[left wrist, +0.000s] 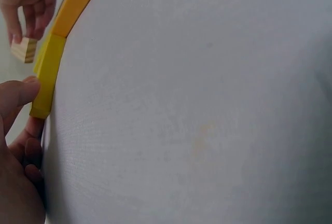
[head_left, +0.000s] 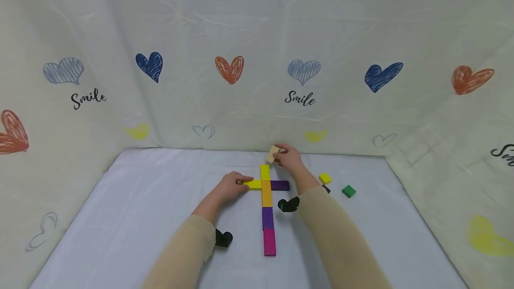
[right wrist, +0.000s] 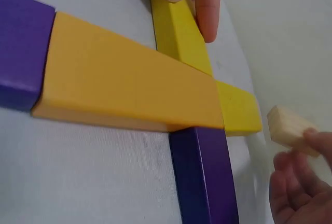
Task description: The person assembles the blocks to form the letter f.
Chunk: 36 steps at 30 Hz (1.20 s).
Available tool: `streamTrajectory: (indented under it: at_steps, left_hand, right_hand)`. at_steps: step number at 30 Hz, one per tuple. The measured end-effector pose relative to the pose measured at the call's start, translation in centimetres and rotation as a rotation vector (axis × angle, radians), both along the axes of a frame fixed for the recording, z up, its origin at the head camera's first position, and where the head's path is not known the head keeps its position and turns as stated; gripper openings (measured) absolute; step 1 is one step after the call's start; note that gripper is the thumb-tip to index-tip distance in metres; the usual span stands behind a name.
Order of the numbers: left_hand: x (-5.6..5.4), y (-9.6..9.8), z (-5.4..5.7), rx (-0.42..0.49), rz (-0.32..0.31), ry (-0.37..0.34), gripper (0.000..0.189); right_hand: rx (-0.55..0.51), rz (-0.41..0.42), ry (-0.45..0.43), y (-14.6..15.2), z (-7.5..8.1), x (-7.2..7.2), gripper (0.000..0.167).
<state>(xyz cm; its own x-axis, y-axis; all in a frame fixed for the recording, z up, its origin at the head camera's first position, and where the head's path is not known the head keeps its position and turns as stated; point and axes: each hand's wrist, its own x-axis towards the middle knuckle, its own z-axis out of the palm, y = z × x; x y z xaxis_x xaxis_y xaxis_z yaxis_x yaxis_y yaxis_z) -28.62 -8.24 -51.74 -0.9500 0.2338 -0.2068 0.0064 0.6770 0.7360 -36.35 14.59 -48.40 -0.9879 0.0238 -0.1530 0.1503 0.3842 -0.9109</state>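
Several coloured wooden blocks form a cross on the white cloth. Its upright runs from a yellow block [head_left: 265,172] at the far end through an orange block [head_left: 267,193] and a purple block [head_left: 267,218] to a pink block [head_left: 270,242]. My left hand [head_left: 231,186] pinches the yellow block [right wrist: 179,32] that makes the left arm, thumb and finger at its outer end. A dark purple block [head_left: 279,185] makes the right arm. Just beyond the far end, my right hand [head_left: 290,160] holds a plain wood block [right wrist: 288,128] tilted between thumb and fingers, above the cloth.
Right of my right forearm lie a small yellow block [head_left: 325,178], a dark block [head_left: 326,188] partly hidden by the sleeve, and a green block [head_left: 349,191]. A curtain [head_left: 257,115] printed with hearts rises behind the table's far edge.
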Motion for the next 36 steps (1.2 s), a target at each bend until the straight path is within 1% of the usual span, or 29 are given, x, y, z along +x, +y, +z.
streamTrajectory:
  at_steps: [5, 9, 13, 18, 23, 26, 30, 36]
  left_hand:
    - [-0.1, 0.2, 0.1, 0.009, -0.011, 0.003, 0.031]
    - [-0.2, 0.3, -0.1, 0.010, -0.019, 0.006, 0.031]
    - [-0.2, 0.2, -0.3, 0.008, -0.015, 0.008, 0.031]
    - [-0.3, 0.1, -0.2, 0.001, -0.007, 0.009, 0.031]
    - [-0.2, 0.1, -0.2, 0.001, -0.006, 0.006, 0.032]
    - [-0.2, 0.0, -0.2, 0.006, -0.008, 0.006, 0.031]
    - [-0.2, 0.0, -0.2, 0.010, -0.011, 0.005, 0.031]
    - [-0.2, -0.1, -0.3, 0.007, 0.002, 0.000, 0.032]
  right_hand:
    - [0.027, -0.021, -0.021, -0.5, -0.4, -0.3, 0.043]
    - [0.040, -0.061, -0.055, -0.8, -0.6, -0.4, 0.041]
    - [0.055, -0.074, -0.067, -1.0, -0.8, -0.4, 0.040]
    - [0.075, -0.049, -0.082, -1.2, -1.0, -0.5, 0.042]
    - [0.134, -0.023, -0.108, -1.5, -0.9, -0.5, 0.046]
    - [0.175, -0.019, -0.125, -1.6, -0.9, -0.6, 0.049]
    - [0.203, -0.019, -0.152, -1.7, -0.7, -0.6, 0.050]
    - [0.258, -0.004, -0.180, -1.8, -0.6, -0.9, 0.050]
